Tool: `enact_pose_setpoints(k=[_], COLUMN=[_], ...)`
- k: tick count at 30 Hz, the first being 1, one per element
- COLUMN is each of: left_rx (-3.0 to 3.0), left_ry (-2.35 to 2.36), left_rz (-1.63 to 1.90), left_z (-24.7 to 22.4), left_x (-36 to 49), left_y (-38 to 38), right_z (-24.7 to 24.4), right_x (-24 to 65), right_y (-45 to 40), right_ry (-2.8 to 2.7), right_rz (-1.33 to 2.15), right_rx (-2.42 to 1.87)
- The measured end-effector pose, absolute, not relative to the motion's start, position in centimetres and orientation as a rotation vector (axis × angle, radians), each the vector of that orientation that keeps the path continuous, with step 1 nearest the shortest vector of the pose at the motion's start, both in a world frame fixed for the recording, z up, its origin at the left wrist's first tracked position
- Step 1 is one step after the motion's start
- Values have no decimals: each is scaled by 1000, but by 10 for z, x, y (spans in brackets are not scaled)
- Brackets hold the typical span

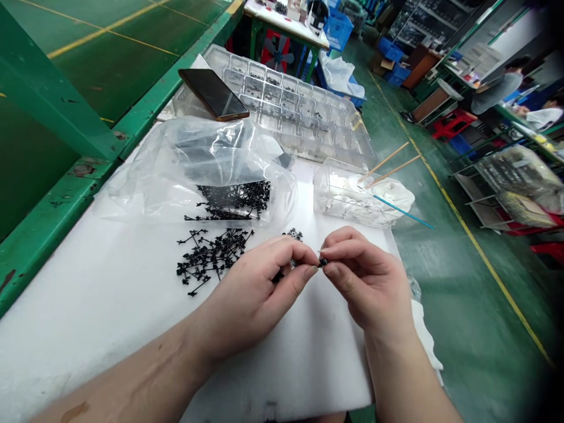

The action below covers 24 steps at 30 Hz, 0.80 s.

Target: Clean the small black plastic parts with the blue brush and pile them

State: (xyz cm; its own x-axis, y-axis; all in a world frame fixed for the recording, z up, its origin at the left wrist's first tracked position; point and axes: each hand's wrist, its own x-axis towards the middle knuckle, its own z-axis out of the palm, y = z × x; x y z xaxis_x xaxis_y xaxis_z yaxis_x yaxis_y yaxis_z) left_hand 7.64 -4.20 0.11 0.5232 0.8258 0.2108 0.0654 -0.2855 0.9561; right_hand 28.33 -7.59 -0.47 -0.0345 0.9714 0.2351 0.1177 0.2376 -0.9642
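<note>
My left hand [264,288] and my right hand [368,279] meet over the white work surface, fingertips nearly touching. Pinched between both thumbs and forefingers is a small black part [323,262], mostly covered by the fingers. More black shows under the curled fingers of my left hand, too hidden to make out. To the left lies a loose pile of black plastic parts [215,255], thin stems with knobbed ends. Behind it, a clear plastic bag [150,176] holds more of them. Just beyond my fingertips sits a little heap of small metallic pieces [294,234].
A clear compartment tray [304,141] with small parts stands at the back, a phone [215,94] resting on its left side. At right, a clear box [324,202] holds white material and several thin sticks. A green metal frame [106,147] borders the left.
</note>
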Motion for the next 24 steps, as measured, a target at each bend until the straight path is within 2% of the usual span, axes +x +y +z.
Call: enact_pose_setpoints(k=[7,15,24], left_rx=[1847,1848,1792], left_ry=[656,670,826], left_rz=[1000,962,877], left_z=[-10,-10,-6], left_x=[73,71,72], left_y=[-39,-38,-41], right_z=[-4,-4,-7], right_x=[289,291,288], right_y=[-75,-76,-77], right_ry=[-1395,-1516,-1513], right_rz=[1228,1185,967], right_rx=[-1137,-1123,-1057])
